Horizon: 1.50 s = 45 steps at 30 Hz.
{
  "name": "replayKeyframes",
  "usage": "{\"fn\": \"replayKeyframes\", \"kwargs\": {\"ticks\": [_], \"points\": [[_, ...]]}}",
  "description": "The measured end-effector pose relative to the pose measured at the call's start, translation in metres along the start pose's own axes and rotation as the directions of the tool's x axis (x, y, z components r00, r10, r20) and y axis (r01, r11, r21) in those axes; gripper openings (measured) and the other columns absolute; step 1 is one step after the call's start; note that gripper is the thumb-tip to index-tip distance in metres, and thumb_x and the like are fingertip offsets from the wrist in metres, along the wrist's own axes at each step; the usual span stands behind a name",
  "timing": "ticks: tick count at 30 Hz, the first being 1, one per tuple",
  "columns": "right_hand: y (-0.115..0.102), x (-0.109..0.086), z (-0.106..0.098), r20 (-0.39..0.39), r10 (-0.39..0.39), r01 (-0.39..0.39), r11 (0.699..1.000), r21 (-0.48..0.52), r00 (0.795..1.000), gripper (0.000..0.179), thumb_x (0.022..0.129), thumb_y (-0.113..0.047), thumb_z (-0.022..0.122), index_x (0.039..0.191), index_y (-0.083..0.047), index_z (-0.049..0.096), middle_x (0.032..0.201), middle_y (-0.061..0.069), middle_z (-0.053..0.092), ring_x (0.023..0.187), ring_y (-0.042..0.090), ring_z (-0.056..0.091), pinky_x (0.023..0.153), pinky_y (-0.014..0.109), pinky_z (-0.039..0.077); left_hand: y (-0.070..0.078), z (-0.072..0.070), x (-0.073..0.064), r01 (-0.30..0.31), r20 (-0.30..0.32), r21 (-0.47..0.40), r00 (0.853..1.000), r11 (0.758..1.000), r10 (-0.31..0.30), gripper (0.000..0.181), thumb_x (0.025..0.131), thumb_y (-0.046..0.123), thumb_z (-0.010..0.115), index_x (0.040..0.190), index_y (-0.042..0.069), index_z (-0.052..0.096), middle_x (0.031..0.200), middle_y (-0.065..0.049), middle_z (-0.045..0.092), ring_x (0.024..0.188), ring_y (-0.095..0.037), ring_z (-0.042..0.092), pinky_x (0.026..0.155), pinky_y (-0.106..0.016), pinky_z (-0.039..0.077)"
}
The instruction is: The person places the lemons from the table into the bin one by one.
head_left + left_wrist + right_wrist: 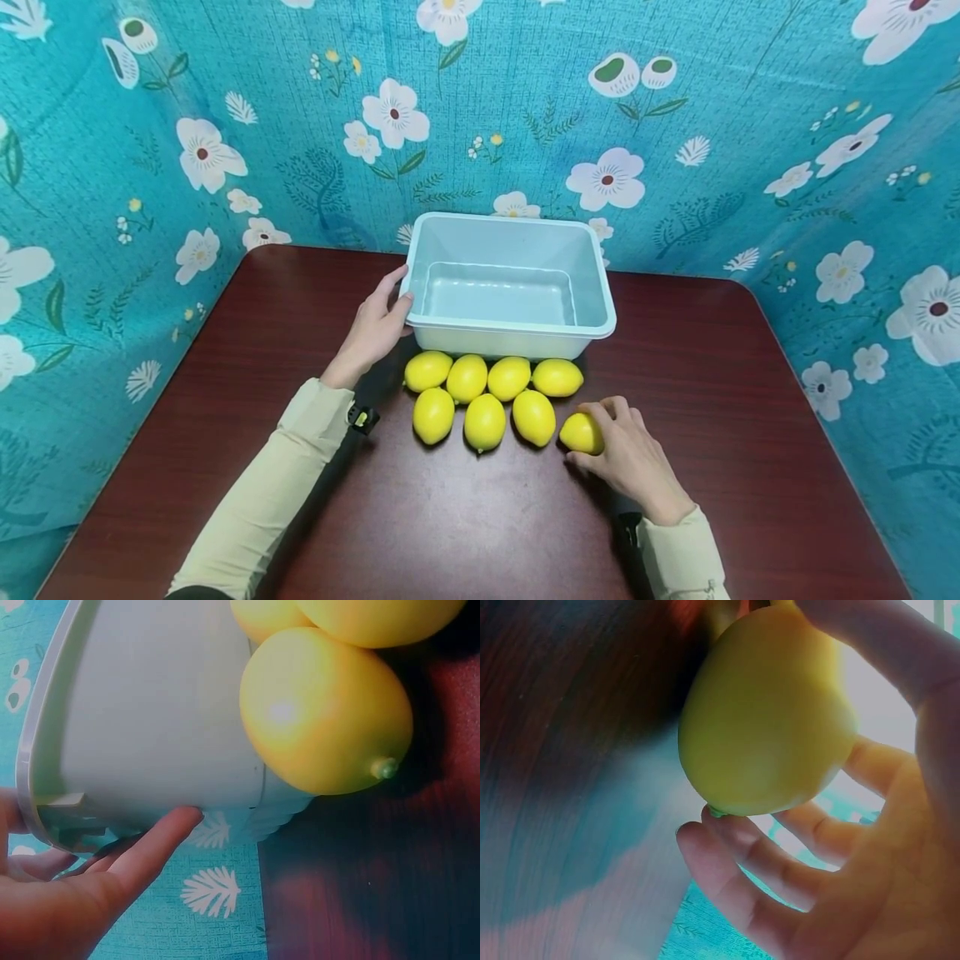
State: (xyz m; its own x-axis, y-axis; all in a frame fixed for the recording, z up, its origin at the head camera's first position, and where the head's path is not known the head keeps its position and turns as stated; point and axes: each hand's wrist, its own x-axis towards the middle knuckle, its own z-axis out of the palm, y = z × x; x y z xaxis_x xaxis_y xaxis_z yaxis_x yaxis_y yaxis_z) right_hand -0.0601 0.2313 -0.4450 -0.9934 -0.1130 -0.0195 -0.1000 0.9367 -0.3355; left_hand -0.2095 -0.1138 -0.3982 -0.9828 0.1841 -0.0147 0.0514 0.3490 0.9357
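Observation:
A pale blue plastic basin stands at the back of the table, nothing inside it. My left hand grips its left rim near the front corner; in the left wrist view, fingers lie along the outside wall below the lip. Yellow lemons sit in two rows right in front of the basin. At the right end of the nearer row, my right hand holds a lemon between thumb and fingers. The right wrist view shows this lemon close over the table, its small green tip pointing toward the fingertips.
The dark reddish-brown table has rounded back corners. Behind it and at both sides hangs a turquoise flowered cloth, close to the basin's back. Each wrist wears a black strap; the left one carries a small camera.

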Motion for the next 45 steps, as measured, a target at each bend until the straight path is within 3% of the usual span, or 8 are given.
{"fn": "replayKeyframes", "kwargs": {"ticks": [7, 14, 26, 31, 37, 45], "points": [[-0.0005, -0.0006, -0.0032, 0.032, 0.014, -0.015, 1.000, 0.010, 0.999, 0.060, 0.071, -0.026, 0.083, 0.124, -0.020, 0.057, 0.122, 0.012, 0.048, 0.097, 0.028, 0.048, 0.059, 0.036, 0.046, -0.0014, 0.0000, 0.0006, -0.006, 0.000, 0.006, 1.000, 1.000, 0.006, 0.055, 0.104, 0.030, 0.040, 0.155, 0.024, 0.022, 0.151, -0.017, 0.038, 0.125, -0.038, 0.054, 0.086, -0.051, 0.054], [-0.0008, -0.0004, -0.0050, 0.067, 0.027, -0.028, 1.000, 0.011, 0.997, 0.058, 0.072, -0.028, 0.082, 0.123, -0.013, 0.058, 0.122, 0.014, 0.050, 0.096, 0.027, 0.048, 0.058, 0.036, 0.046, -0.0013, -0.0002, 0.0004, -0.007, -0.003, 0.007, 1.000, 1.000, 0.007, 0.054, 0.103, 0.030, 0.040, 0.154, 0.024, 0.022, 0.150, -0.017, 0.040, 0.123, -0.037, 0.055, 0.086, -0.050, 0.055], [0.0009, 0.0022, 0.0007, -0.008, -0.040, 0.040, 0.999, 0.004, 0.999, 0.059, 0.071, -0.030, 0.082, 0.118, -0.002, 0.060, 0.120, 0.015, 0.056, 0.102, 0.028, 0.052, 0.071, 0.042, 0.051, -0.0022, -0.0001, 0.0007, -0.008, -0.002, 0.003, 1.000, 1.000, 0.008, 0.055, 0.103, 0.031, 0.040, 0.155, 0.024, 0.022, 0.150, -0.017, 0.039, 0.123, -0.038, 0.055, 0.086, -0.050, 0.055], [0.0002, 0.0004, -0.0001, 0.007, -0.052, 0.052, 0.998, 0.021, 0.999, 0.060, 0.071, -0.026, 0.083, 0.122, -0.005, 0.060, 0.123, 0.014, 0.056, 0.107, 0.030, 0.053, 0.080, 0.046, 0.052, -0.0037, 0.0000, 0.0009, -0.011, -0.007, 0.009, 1.000, 1.000, 0.011, 0.055, 0.103, 0.031, 0.040, 0.155, 0.024, 0.022, 0.151, -0.017, 0.038, 0.123, -0.037, 0.055, 0.085, -0.049, 0.056], [-0.0008, -0.0006, 0.0007, 0.010, -0.082, 0.082, 0.996, 0.028, 0.997, 0.060, 0.070, -0.022, 0.084, 0.124, -0.011, 0.060, 0.120, 0.010, 0.057, 0.102, 0.028, 0.053, 0.075, 0.040, 0.049, -0.0044, -0.0002, 0.0012, -0.011, -0.006, 0.011, 1.000, 1.000, 0.011, 0.055, 0.103, 0.031, 0.040, 0.155, 0.024, 0.022, 0.149, -0.017, 0.040, 0.122, -0.036, 0.056, 0.085, -0.049, 0.056], [-0.0034, -0.0018, 0.0037, 0.035, -0.089, 0.088, 0.996, 0.033, 0.995, 0.059, 0.070, -0.018, 0.085, 0.123, -0.014, 0.061, 0.122, 0.008, 0.054, 0.106, 0.029, 0.051, 0.079, 0.041, 0.049, -0.0038, -0.0007, 0.0005, -0.011, -0.002, 0.014, 1.000, 1.000, 0.011, 0.054, 0.103, 0.029, 0.041, 0.154, 0.024, 0.022, 0.149, -0.017, 0.040, 0.121, -0.035, 0.057, 0.085, -0.049, 0.056]]}}
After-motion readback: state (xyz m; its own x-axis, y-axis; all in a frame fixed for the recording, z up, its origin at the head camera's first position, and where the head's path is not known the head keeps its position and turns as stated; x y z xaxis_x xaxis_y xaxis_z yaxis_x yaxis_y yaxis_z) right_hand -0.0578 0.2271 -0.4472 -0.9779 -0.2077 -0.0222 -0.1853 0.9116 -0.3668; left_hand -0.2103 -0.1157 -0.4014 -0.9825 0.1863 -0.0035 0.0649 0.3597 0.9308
